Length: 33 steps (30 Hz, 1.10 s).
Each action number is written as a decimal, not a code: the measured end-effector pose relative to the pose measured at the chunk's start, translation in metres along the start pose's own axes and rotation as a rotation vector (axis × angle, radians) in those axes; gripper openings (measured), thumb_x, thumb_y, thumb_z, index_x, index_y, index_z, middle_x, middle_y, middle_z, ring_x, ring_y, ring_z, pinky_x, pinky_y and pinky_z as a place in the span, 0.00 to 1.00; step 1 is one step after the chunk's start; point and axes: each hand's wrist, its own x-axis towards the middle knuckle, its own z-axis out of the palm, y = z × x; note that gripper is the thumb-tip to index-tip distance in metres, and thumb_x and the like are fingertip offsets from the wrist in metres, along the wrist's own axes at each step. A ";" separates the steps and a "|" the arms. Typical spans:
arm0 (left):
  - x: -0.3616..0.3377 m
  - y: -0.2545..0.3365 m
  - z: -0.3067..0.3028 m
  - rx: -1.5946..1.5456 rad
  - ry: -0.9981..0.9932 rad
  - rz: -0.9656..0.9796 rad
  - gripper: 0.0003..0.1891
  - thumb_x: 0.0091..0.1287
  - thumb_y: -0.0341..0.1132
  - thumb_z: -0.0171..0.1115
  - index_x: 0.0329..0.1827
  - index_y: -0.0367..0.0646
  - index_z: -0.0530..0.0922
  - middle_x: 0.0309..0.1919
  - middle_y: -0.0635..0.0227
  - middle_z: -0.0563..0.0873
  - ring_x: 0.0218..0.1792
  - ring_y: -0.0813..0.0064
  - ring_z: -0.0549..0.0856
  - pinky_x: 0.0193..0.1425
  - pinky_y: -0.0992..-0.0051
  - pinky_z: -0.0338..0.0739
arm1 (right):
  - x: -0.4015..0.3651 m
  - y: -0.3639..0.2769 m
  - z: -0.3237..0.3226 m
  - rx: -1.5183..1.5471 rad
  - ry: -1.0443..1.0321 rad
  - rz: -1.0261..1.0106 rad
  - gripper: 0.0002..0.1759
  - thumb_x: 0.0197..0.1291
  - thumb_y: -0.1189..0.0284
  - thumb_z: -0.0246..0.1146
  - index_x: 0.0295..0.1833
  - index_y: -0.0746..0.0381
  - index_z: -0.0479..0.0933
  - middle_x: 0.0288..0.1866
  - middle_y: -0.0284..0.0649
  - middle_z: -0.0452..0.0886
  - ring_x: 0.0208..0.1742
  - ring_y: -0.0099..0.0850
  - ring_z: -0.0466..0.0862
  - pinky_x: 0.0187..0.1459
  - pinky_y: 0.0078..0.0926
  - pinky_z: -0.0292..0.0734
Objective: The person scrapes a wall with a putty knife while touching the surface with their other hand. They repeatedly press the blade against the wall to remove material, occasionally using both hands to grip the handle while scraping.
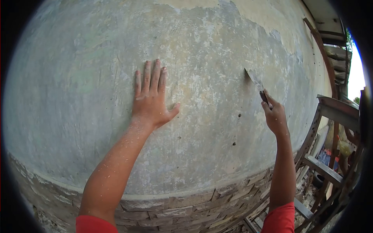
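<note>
My left hand [150, 95] lies flat against the grey, scuffed wall [202, 128], its fingers pointing up and its thumb out to the side. Pale dust coats the fingers and flecks the forearm. In my right hand [275, 114] is a scraper [254, 80] with a dark handle and a flat metal blade. The blade points up and left, its edge at the wall surface. Patches of worn paint show around both hands, and a few small dark holes [234, 143] lie below the scraper.
Stone-patterned cladding [171, 211] runs along the wall's foot. At the right stands a metal frame [322, 169] with rungs, close to my right arm. A long rusty bar [322, 50] leans beyond it. Peeling cream paint [268, 15] edges the upper wall.
</note>
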 end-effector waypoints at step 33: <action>0.005 0.013 0.016 -0.060 0.193 0.035 0.39 0.62 0.49 0.55 0.74 0.39 0.56 0.77 0.59 0.52 0.78 0.57 0.48 0.79 0.54 0.40 | -0.086 -0.109 0.036 0.090 -0.117 0.156 0.25 0.62 0.73 0.58 0.66 0.58 0.72 0.25 0.59 0.78 0.25 0.52 0.81 0.30 0.43 0.73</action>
